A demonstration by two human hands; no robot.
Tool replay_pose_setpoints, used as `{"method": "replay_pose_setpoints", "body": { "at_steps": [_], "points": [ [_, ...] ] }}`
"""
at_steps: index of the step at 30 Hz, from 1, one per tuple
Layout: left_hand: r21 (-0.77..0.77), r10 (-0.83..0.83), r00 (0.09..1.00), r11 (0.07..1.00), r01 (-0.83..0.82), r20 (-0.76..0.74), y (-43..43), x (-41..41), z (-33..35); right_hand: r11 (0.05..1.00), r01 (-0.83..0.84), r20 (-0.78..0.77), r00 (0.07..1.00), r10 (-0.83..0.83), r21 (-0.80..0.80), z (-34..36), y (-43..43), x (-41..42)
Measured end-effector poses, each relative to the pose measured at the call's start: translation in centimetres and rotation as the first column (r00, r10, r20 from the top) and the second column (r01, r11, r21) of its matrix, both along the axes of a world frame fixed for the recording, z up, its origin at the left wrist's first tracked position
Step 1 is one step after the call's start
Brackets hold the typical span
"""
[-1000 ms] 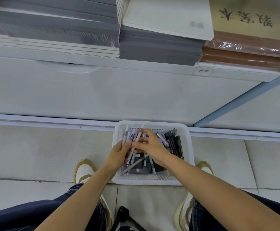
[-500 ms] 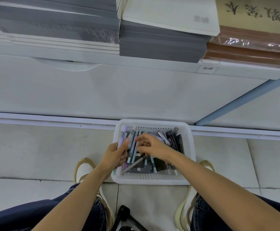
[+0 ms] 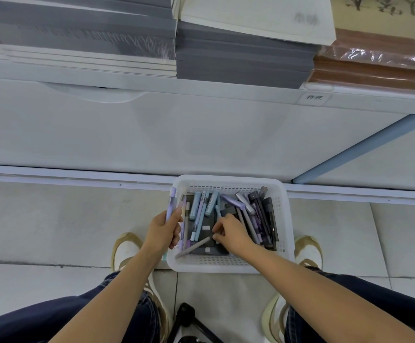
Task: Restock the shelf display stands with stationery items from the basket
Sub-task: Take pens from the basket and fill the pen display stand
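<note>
Basket [image 3: 228, 267] of pens [image 3: 196, 206], left hand [image 3: 163, 231] gripping several, right hand [image 3: 231, 233] inside (grip unclear)

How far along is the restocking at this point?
Done: the left hand grips a small bunch of pens over the left rim of the basket. In hand: the right hand digs among the loose pens; its grip on one is unclear. Left: many pens remain, and no display stand is in view.

Label [image 3: 314, 97] on shelf [image 3: 226, 91] front: "物理"
</note>
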State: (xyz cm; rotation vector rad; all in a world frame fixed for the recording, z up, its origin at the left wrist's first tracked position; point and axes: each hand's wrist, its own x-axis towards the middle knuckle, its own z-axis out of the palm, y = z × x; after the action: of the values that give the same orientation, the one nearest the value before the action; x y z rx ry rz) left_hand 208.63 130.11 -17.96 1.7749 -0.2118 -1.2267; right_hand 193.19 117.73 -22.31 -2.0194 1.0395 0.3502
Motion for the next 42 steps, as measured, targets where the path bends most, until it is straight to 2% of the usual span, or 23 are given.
{"method": "replay_pose_setpoints", "body": {
  "at_steps": [3,7,9,12,15,17,18,21,23,25,28,31,33,38,42],
  "points": [
    [0.002,-0.003,1.000,1.000,0.003,0.006,0.0,0.0,0.0,0.998,-0.052,0.036,0.998,0.053,-0.022,0.1,0.1,-0.1],
    [-0.005,-0.005,1.000,1.000,0.005,0.006,0.1,0.0,-0.1,0.927,-0.375,-0.016,0.927,0.375,-0.017,0.4,0.0,-1.2],
    [-0.018,-0.007,1.000,1.000,0.007,0.005,0.1,0.0,0.0,0.906,-0.422,0.015,0.907,0.422,0.015,0.7,-0.5,-1.6],
    [-0.033,0.008,1.000,0.999,-0.008,-0.002,0.1,0.0,0.1,0.952,-0.301,0.073,0.952,0.296,0.064,1.5,-2.1,-2.2],
    [-0.057,-0.008,1.000,0.998,0.008,-0.016,-0.1,-0.1,0.3,0.993,-0.055,0.084,0.995,0.047,0.103,1.8,-3.3,-2.8],
    [-0.077,-0.031,0.999,0.997,0.030,-0.017,-0.2,-0.3,0.5,0.974,0.094,0.037,0.994,-0.104,0.204,1.7,-3.3,-2.7],
    [-0.078,-0.040,0.999,0.996,0.039,-0.008,-0.3,-0.4,0.6,0.960,0.124,-0.001,0.992,-0.128,0.252,1.6,-3.0,-2.5],
    [-0.064,-0.058,0.998,0.996,0.059,0.012,-0.4,-0.7,0.7,0.936,0.133,-0.013,0.991,-0.136,0.325,1.0,-2.0,-1.2],
    [-0.063,-0.054,0.998,0.996,0.055,0.009,-0.4,-0.7,0.8,0.925,0.187,0.005,0.980,-0.200,0.330,0.5,-1.6,-0.3],
    [-0.066,-0.047,0.999,0.997,0.047,0.002,-0.4,-0.8,0.8,0.944,0.226,-0.015,0.973,-0.229,0.240,-0.1,-1.7,0.3],
    [-0.059,-0.051,0.999,0.997,0.052,0.005,-0.6,-0.9,0.8,0.984,0.166,-0.048,0.985,-0.164,0.058,-0.8,-1.8,1.0],
    [-0.056,-0.052,0.999,0.997,0.052,0.003,-0.8,-1.0,0.6,0.996,0.089,-0.134,0.987,-0.088,0.006,-1.4,-1.7,1.4],
    [-0.049,-0.058,0.998,0.997,0.059,0.007,-0.8,-0.9,0.4,0.996,0.075,-0.166,0.984,-0.066,0.051,-1.8,-1.6,1.4],
    [-0.049,-0.055,0.998,0.997,0.055,-0.004,-0.8,-0.9,0.2,0.955,0.159,-0.119,0.984,-0.132,0.251,-1.6,-2.1,0.5],
    [-0.030,-0.075,0.997,0.997,0.075,0.008,-0.8,-1.0,0.4,0.872,0.198,-0.019,0.977,-0.212,0.448,0.6,-2.9,-0.4]
  ]
}}
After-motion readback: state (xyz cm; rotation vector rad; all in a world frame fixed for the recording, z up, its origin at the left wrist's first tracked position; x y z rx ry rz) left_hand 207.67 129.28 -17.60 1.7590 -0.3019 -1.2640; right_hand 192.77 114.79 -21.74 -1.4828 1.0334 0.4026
